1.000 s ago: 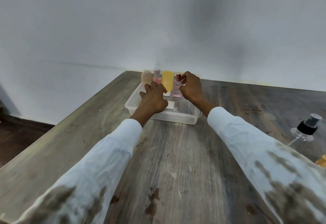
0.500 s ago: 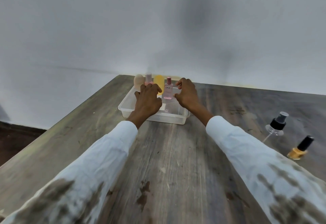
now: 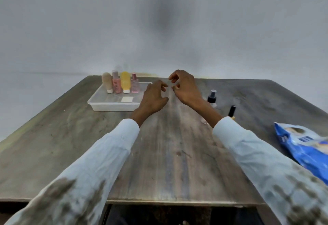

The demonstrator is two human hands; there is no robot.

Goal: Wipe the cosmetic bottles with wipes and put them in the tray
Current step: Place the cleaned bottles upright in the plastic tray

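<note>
A clear plastic tray [image 3: 113, 107] sits at the table's far left. Several bottles stand upright along its back: a beige one [image 3: 107, 82], a pink one [image 3: 116, 83], a yellow one [image 3: 125, 82] and a small pink perfume bottle [image 3: 134, 83]. A white square [image 3: 127, 99] lies on the tray floor. My left hand [image 3: 153, 98] hovers empty beside the tray's right end, fingers spread. My right hand [image 3: 184, 86] is just right of it, fingers curled apart, holding nothing. A clear spray bottle with a black pump [image 3: 212, 98] and a nail polish bottle with a black cap [image 3: 231, 112] stand behind my right forearm.
A blue wipes pack [image 3: 305, 146] lies at the table's right edge. The wooden table [image 3: 170, 145] ends at a grey wall behind the tray. The near table edge runs under my forearms.
Both hands have left the bottles in the tray and pulled back to the right, empty. The view has swung right, bringing the wipes pack into sight.
</note>
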